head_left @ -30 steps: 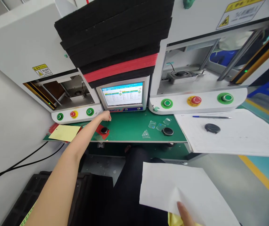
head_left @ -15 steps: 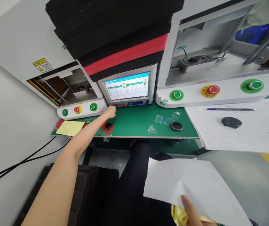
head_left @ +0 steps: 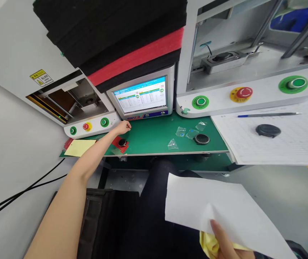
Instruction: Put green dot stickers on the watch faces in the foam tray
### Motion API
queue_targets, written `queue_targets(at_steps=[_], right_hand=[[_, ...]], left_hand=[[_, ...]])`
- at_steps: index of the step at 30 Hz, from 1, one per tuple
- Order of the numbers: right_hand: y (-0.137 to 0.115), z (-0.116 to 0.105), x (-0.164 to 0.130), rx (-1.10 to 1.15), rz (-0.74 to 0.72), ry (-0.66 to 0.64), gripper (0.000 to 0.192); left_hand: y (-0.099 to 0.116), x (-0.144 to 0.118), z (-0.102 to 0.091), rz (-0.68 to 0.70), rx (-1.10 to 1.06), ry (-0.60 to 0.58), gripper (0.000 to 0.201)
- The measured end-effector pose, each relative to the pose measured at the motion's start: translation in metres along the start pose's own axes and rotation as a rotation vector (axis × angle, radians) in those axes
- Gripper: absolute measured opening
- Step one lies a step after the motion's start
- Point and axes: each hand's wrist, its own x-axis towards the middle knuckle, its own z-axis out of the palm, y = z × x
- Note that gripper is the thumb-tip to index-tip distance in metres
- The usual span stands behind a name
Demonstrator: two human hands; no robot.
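My left hand (head_left: 123,127) is stretched over the green bench top, just below the monitor (head_left: 140,97). Its fingers are curled in, and what they hold, if anything, is hidden. Below its wrist a round black watch body (head_left: 122,142) lies on a red mat (head_left: 117,142). At the lower right, my right hand (head_left: 222,241) grips a sheet of white paper (head_left: 202,201), thumb on top, together with something crumpled and yellow (head_left: 209,244). Another dark watch body (head_left: 201,139) rests on the bench beside several small clear plastic films (head_left: 180,131).
Two white machines with green (head_left: 200,102) and red buttons (head_left: 244,93) flank the monitor. Black foam sheets (head_left: 110,36) are stacked above. Printed papers (head_left: 240,144) at right carry a pen (head_left: 269,115) and a watch body (head_left: 268,130). A yellow card (head_left: 79,148) lies at left.
My left hand has shifted slightly down and left from the monitor's lower edge, its fingers now more in view. The head view has turned a little. My right hand still holds the paper.
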Motion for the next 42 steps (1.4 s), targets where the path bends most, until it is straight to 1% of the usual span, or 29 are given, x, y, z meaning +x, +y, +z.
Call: queue_targets(at_steps=[4,7,9,12,15,16,18,20,22,24,26,29,33,35,37,41,42], right_hand=[[0.005,-0.007,0.005,0.018,0.057,0.01,0.052],[0.012,-0.015,0.014,-0.045,0.098,-0.01,0.057],[0.011,-0.017,0.018,-0.088,0.112,-0.015,0.058],[0.0,-0.012,0.015,-0.094,0.096,0.011,0.056],[-0.009,-0.006,0.007,-0.102,0.062,0.042,0.052],[-0.01,-0.006,0.004,-0.106,0.049,0.046,0.051],[-0.006,-0.01,0.001,-0.112,0.032,0.026,0.05],[0.002,-0.017,0.0,-0.093,0.017,-0.014,0.051],[0.009,-0.023,-0.001,-0.05,0.003,-0.044,0.052],[0.012,-0.029,-0.004,-0.005,0.002,-0.031,0.055],[0.009,-0.033,-0.008,0.028,0.007,0.016,0.057],[0.003,-0.036,-0.015,0.082,-0.014,0.064,0.056],[0.001,-0.038,-0.023,0.152,-0.055,0.046,0.049],[-0.001,-0.037,-0.027,0.157,-0.077,0.023,0.047],[-0.004,-0.035,-0.031,0.149,-0.101,-0.021,0.045],[-0.012,-0.032,-0.037,0.153,-0.156,-0.072,0.047],[-0.012,-0.033,-0.039,0.165,-0.162,-0.089,0.048]], left_hand=[[-0.003,0.002,0.004,-0.026,-0.173,-0.003,0.015],[0.001,-0.001,0.002,-0.051,-0.36,-0.005,0.014],[0.009,-0.004,-0.007,-0.044,-0.506,0.003,0.018],[0.023,-0.012,-0.029,-0.01,-0.706,0.047,0.017],[0.034,-0.031,-0.045,-0.009,-0.826,0.065,0.014],[0.036,-0.041,-0.047,-0.013,-0.858,0.058,0.013],[0.04,-0.065,-0.044,-0.014,-0.923,0.046,0.008],[0.044,-0.091,-0.035,-0.006,-0.983,0.028,0.005],[0.049,-0.117,-0.024,0.005,-1.017,-0.003,0.008],[0.056,-0.143,-0.013,0.018,-1.016,-0.055,0.012],[0.064,-0.169,-0.003,0.039,-0.998,-0.113,0.016],[0.076,-0.206,0.013,0.081,-0.972,-0.2,0.014],[0.09,-0.245,0.04,0.109,-0.937,-0.354,0.017],[0.101,-0.261,0.057,0.118,-0.959,-0.43,0.02],[0.116,-0.275,0.075,0.14,-1.012,-0.442,0.022],[0.152,-0.303,0.113,0.162,-1.089,-0.407,0.025],[0.159,-0.31,0.123,0.181,-1.095,-0.381,0.024]])
